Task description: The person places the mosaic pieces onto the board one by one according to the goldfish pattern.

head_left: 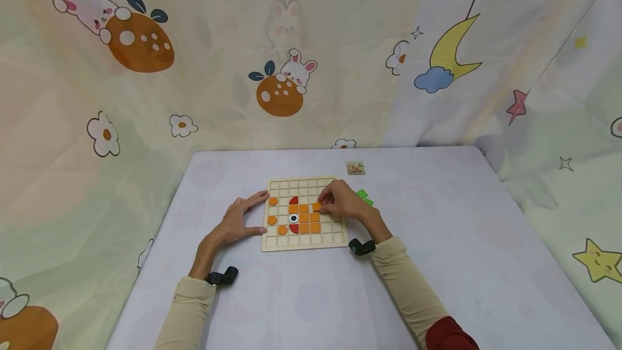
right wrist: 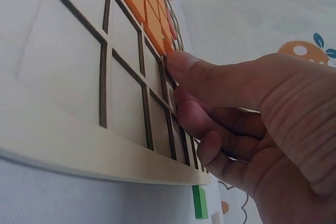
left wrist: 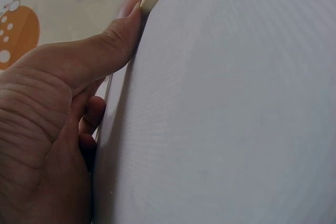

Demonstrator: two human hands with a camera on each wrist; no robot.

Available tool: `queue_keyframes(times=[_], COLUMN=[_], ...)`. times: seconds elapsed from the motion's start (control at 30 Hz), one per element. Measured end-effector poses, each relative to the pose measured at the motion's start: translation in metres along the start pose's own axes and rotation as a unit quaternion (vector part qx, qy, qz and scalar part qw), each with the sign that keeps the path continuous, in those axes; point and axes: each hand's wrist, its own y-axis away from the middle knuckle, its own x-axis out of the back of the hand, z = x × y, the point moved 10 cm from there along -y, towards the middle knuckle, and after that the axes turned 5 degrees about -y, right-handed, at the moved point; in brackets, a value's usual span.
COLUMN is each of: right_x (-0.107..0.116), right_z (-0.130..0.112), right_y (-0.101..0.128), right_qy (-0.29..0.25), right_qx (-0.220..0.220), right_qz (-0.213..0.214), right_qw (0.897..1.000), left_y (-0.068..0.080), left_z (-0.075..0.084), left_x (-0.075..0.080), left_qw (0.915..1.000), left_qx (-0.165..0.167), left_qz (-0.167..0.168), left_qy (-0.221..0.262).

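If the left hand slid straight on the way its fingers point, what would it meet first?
The left hand lies flat on the table, fingers aimed rightward at the square wooden grid board. Thumb and forefinger already touch its left edge, so the board comes first; just past that edge sit round orange pieces.

Cartoon-print curtain [head_left: 311, 53] behind white table [head_left: 437, 263]
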Motion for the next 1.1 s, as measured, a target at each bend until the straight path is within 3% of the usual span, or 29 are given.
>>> queue_keyframes(times=[1.1], right_x=[-0.0041], right_z=[-0.0033], right_y=[0.0011], right_qy=[0.011], right_qx=[0.011], right_qz=[0.008], right_qw=[1.0], left_y=[-0.0001], left_z=[0.0023], left_x=[-0.0002], left_qw=[1.0], left_qx=[0.0], left_qz=[0.001], left_qy=[0.001])
